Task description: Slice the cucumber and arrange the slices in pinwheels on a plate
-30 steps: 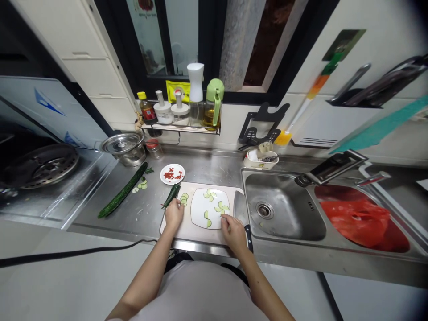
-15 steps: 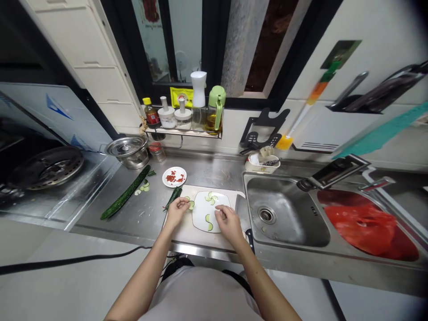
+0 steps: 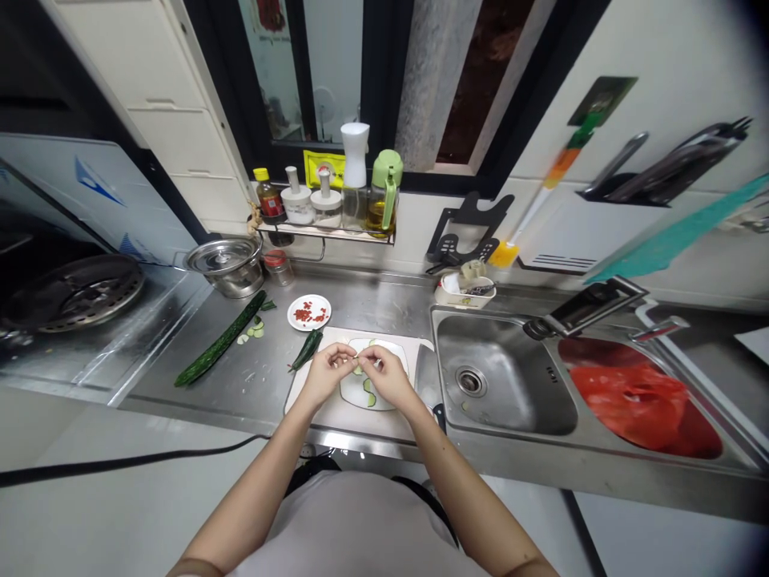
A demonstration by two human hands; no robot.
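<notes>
At the bench's (image 3: 258, 381) front edge, over plate (image 3: 350, 392) on board (image 3: 334, 417): left hand (image 3: 324, 373), right hand (image 3: 388, 376), fingertips together, pinching one cucumber slice (image 3: 359, 369).

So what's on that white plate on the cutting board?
A few cucumber slices show on the plate near its front edge. The left hand and right hand cover its middle, hiding whatever else lies there.
</notes>
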